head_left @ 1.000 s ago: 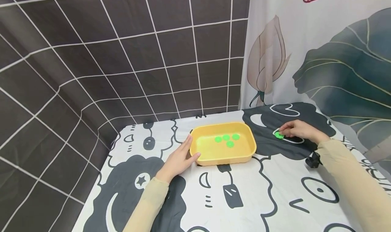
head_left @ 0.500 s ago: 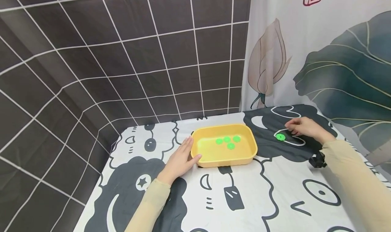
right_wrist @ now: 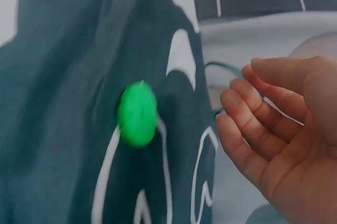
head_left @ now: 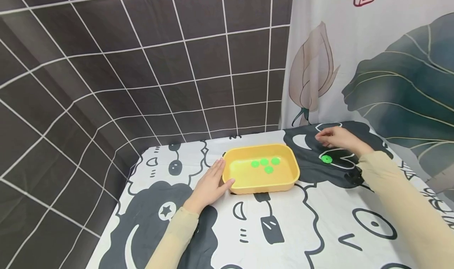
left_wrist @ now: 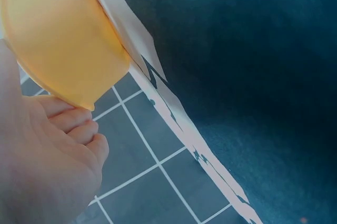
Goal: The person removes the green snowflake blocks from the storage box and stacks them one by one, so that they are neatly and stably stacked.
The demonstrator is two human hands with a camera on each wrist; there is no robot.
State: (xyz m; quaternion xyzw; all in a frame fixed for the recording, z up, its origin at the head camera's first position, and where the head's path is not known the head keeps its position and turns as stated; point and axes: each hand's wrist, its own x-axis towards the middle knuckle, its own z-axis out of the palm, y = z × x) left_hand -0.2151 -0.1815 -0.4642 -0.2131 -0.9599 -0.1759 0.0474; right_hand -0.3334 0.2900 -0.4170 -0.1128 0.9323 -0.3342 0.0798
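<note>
In the head view, a yellow plastic tray (head_left: 244,190) stands on the patterned cloth. Several small green notched discs (head_left: 269,169) lie flat in it. My left hand (head_left: 208,186) rests at the tray's left end, fingers straight along its side and thumb at the front corner. The left wrist view shows fingertips against the tray's outer wall (left_wrist: 68,45). To the right of the tray, another green disc (head_left: 326,159) lies on the dark print. My right hand (head_left: 340,139) hovers just beyond that disc, fingers loosely curled and nothing visible between them, also in the right wrist view.
A black-and-white cartoon cloth (head_left: 294,225) covers the table. Behind it hangs a dark tile-patterned curtain (head_left: 191,76), with a pale leaf-print curtain (head_left: 372,64) at the right. A small black object (head_left: 354,178) shows beneath the right sleeve.
My right hand has drawn back from the green disc, which stays on the cloth, and then moved left and away from me. The left hand stays at the tray.
</note>
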